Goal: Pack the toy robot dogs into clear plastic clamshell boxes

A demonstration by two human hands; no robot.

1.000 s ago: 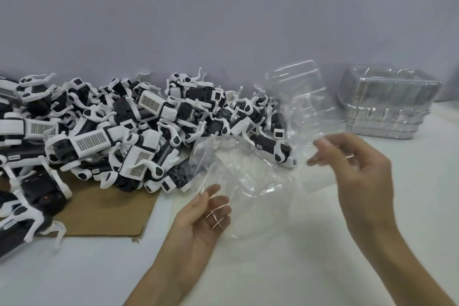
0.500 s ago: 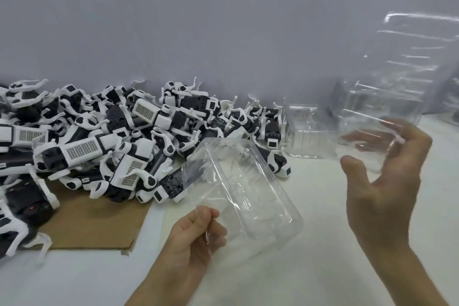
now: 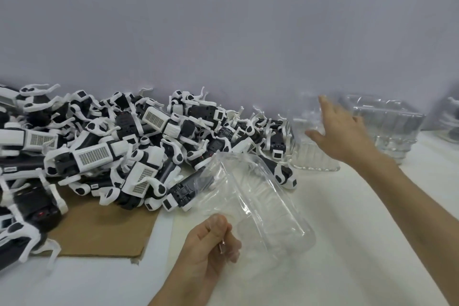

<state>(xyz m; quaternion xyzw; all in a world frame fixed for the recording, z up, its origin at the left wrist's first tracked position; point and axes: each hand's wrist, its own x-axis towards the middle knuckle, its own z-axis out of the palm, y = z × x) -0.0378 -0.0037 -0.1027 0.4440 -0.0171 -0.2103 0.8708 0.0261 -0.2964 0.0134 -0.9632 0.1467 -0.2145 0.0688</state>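
A large pile of black-and-white toy robot dogs (image 3: 129, 146) covers the left of the white table. My left hand (image 3: 211, 243) pinches the near edge of an open clear clamshell box (image 3: 258, 201), which tilts up toward the pile. My right hand (image 3: 340, 129) reaches out to the back with straight fingers spread against a second clear box (image 3: 314, 154). That box stands on the table just right of the pile. One dog (image 3: 283, 171) lies between the two boxes.
Brown cardboard (image 3: 104, 228) lies under the pile's front edge. A stack of clear clamshell boxes (image 3: 387, 126) stands at the back right by the grey wall, and more packaging (image 3: 450, 119) shows at the right edge. Bare white table (image 3: 347, 218) stretches beneath my right arm.
My right hand has brought the second clear box down from high on the right to the table beside the pile and opened its fingers. My left hand keeps its pinch on the first box.
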